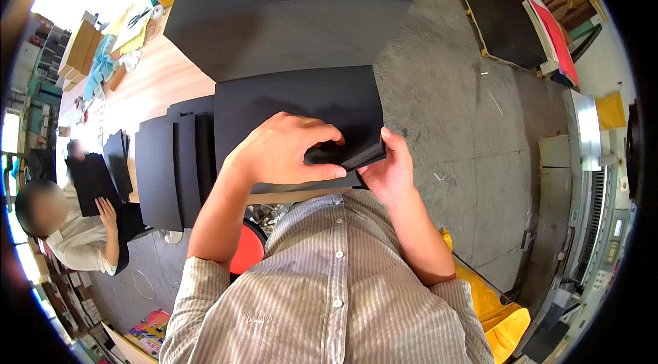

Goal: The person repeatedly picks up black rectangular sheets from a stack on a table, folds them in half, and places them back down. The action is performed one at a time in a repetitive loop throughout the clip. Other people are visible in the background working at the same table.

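Note:
A stack of black card sheets (pixel 288 93) lies on the table right before me. My right hand (pixel 391 168) grips its near right corner, thumb at the upper edge and fingers beneath, where several sheet edges fan slightly apart. Resting on top of the same stack is my left hand (pixel 284 151), its thumb and index finger spread apart near that corner. The other left fingertips are partly hidden behind the hand. Beyond this stack sits a larger pile of black sheets (pixel 288 28). Left of my left forearm, more black sheets (pixel 157 175) overlap in an uneven row.
A person (pixel 82 227) at the left holds a black sheet. Scissors (pixel 140 18) and papers lie on the wooden table (pixel 164 66). At the far right, a black board stack (pixel 497 14) lies on a pallet. A red stool (pixel 248 251) and yellow bag (pixel 490 309) are near me.

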`<control>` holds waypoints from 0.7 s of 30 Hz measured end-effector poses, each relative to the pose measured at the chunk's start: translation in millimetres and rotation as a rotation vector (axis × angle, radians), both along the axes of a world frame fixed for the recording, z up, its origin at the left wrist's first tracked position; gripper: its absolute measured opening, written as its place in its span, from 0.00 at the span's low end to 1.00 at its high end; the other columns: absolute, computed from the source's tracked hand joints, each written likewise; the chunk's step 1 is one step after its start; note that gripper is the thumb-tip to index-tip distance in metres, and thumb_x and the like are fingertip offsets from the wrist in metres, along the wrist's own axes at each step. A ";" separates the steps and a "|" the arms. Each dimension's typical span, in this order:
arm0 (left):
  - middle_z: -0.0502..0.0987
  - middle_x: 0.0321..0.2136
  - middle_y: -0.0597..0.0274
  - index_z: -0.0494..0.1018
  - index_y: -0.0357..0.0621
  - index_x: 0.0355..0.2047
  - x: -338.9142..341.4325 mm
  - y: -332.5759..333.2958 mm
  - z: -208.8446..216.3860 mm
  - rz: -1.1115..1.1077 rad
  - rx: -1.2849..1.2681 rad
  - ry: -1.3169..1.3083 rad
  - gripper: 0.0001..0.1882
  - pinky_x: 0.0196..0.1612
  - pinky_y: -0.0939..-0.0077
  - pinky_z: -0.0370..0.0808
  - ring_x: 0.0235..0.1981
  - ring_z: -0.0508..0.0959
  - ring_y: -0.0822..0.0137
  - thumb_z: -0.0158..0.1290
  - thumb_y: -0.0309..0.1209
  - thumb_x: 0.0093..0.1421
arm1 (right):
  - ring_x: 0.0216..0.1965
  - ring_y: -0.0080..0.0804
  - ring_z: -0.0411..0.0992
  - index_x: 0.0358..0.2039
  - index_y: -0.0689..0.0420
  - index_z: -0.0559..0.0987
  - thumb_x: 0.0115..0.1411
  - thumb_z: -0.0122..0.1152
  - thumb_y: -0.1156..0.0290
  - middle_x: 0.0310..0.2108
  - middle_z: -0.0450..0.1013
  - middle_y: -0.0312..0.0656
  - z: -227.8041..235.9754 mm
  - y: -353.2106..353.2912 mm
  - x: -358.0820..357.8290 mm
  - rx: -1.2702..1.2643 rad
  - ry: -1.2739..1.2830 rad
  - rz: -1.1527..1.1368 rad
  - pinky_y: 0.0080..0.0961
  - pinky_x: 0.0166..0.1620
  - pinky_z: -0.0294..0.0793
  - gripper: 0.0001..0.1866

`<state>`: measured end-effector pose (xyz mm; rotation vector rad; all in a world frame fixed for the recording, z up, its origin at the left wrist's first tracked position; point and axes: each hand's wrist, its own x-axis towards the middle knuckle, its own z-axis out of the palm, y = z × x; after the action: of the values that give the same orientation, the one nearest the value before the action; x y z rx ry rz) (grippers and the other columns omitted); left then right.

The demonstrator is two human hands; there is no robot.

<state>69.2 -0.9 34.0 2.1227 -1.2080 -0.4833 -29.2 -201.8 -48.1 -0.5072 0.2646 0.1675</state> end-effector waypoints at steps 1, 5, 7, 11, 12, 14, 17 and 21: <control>0.81 0.34 0.56 0.78 0.43 0.40 1.4 0.6 -1.4 -0.007 -0.028 -0.012 0.24 0.41 0.64 0.77 0.35 0.81 0.54 0.64 0.49 0.53 | 0.50 0.35 0.74 0.48 0.61 0.76 0.65 0.55 0.58 0.47 0.77 0.42 2.8 0.9 0.7 0.013 0.016 -0.010 0.35 0.57 0.70 0.20; 0.81 0.33 0.56 0.78 0.42 0.40 4.9 0.6 -2.2 -0.026 -0.078 -0.025 0.25 0.35 0.67 0.79 0.32 0.83 0.56 0.68 0.47 0.50 | 0.51 0.37 0.74 0.50 0.61 0.75 0.65 0.54 0.56 0.49 0.76 0.43 -1.7 -1.1 1.0 0.012 0.005 0.011 0.38 0.57 0.71 0.22; 0.81 0.33 0.56 0.78 0.42 0.40 5.7 -0.2 -2.4 -0.029 -0.077 -0.017 0.25 0.35 0.67 0.79 0.32 0.83 0.56 0.68 0.47 0.49 | 0.53 0.40 0.73 0.55 0.61 0.73 0.64 0.51 0.53 0.52 0.75 0.44 -9.6 -1.4 0.0 -0.023 0.018 0.016 0.42 0.56 0.71 0.27; 0.81 0.33 0.56 0.78 0.42 0.40 5.9 -0.8 -1.6 -0.020 -0.060 -0.002 0.28 0.34 0.68 0.80 0.32 0.83 0.58 0.70 0.48 0.46 | 0.48 0.37 0.75 0.46 0.63 0.77 0.65 0.55 0.60 0.46 0.77 0.45 -1.1 -1.9 -0.8 0.073 -0.011 0.041 0.38 0.55 0.72 0.19; 0.81 0.33 0.56 0.78 0.42 0.41 6.6 -1.3 -0.6 -0.015 -0.052 0.000 0.28 0.33 0.69 0.80 0.32 0.83 0.58 0.70 0.48 0.46 | 0.48 0.38 0.76 0.46 0.64 0.77 0.65 0.55 0.60 0.46 0.77 0.46 -1.5 -2.1 0.0 0.083 -0.019 0.043 0.39 0.55 0.72 0.19; 0.81 0.33 0.57 0.78 0.42 0.40 7.4 -0.7 -2.1 -0.016 -0.078 0.006 0.29 0.33 0.69 0.80 0.32 0.83 0.59 0.71 0.48 0.45 | 0.48 0.39 0.76 0.46 0.64 0.77 0.65 0.55 0.60 0.46 0.77 0.46 -1.7 -3.6 0.5 0.095 -0.030 0.043 0.40 0.54 0.73 0.19; 0.81 0.33 0.57 0.78 0.42 0.40 5.7 -1.7 -3.1 -0.008 -0.076 0.013 0.29 0.32 0.69 0.81 0.32 0.83 0.60 0.72 0.47 0.44 | 0.47 0.39 0.76 0.46 0.65 0.76 0.66 0.55 0.61 0.46 0.77 0.47 -3.8 -4.9 -1.7 0.101 -0.030 0.050 0.40 0.54 0.74 0.19; 0.81 0.33 0.56 0.78 0.42 0.40 5.3 -1.1 -2.8 -0.001 -0.066 0.002 0.28 0.32 0.70 0.81 0.32 0.83 0.61 0.72 0.47 0.44 | 0.48 0.38 0.76 0.47 0.65 0.76 0.67 0.54 0.61 0.46 0.77 0.47 -8.8 -6.6 -0.8 0.110 -0.046 0.079 0.39 0.54 0.74 0.19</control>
<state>74.5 -1.9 31.2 2.0654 -1.2073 -0.4396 -30.0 -208.4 -56.9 -0.4118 0.1897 0.2454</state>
